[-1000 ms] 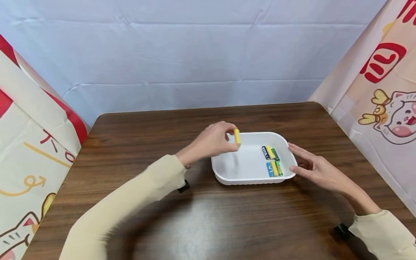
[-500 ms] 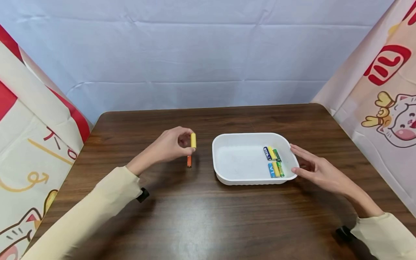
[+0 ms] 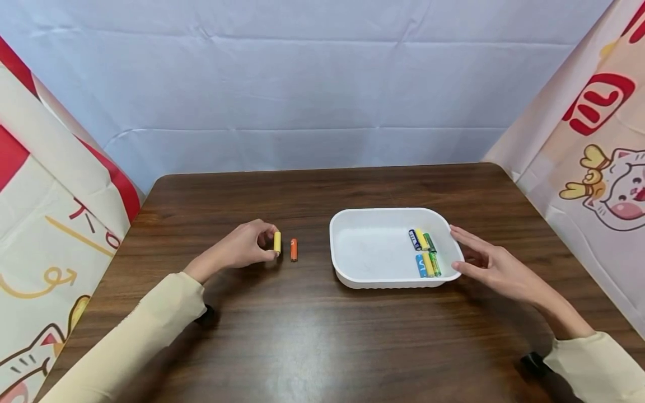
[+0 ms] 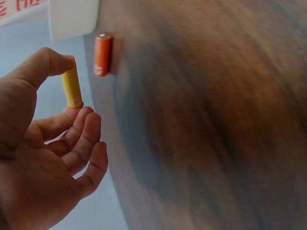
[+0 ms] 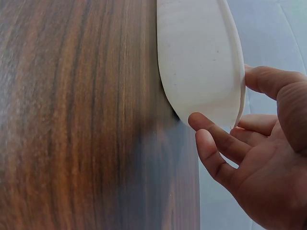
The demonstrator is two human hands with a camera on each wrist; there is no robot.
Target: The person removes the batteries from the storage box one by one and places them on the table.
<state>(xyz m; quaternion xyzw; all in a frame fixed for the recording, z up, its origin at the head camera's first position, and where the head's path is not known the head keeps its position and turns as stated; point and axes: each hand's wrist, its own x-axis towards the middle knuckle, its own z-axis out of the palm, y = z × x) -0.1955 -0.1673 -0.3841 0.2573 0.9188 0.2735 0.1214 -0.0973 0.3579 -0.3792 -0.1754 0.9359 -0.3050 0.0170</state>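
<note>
My left hand [image 3: 249, 246] pinches a yellow battery [image 3: 277, 243] end to end between thumb and fingertips. The left wrist view shows this yellow battery [image 4: 72, 87] with the thumb on one end and a finger at the other. Just right of it on the table lies an orange battery [image 3: 294, 250]. My right hand [image 3: 496, 268] rests against the right end of a white tray [image 3: 347, 282], thumb and fingers spread along its rim and outer wall. Inside, at the right, dark blue [image 3: 415, 239], light blue [image 3: 421, 266], yellow and green batteries lie in two rows of three.
The dark wood table [image 3: 322, 347] carries the tray right of centre. A pale cloth [image 3: 312, 84] hangs behind the table's back edge. Printed cloths [image 3: 604, 168] flank both sides.
My left hand, pinching the yellow battery, has moved left from over the tray, past the orange battery, and lowered toward the table. My right hand has stayed at the tray.
</note>
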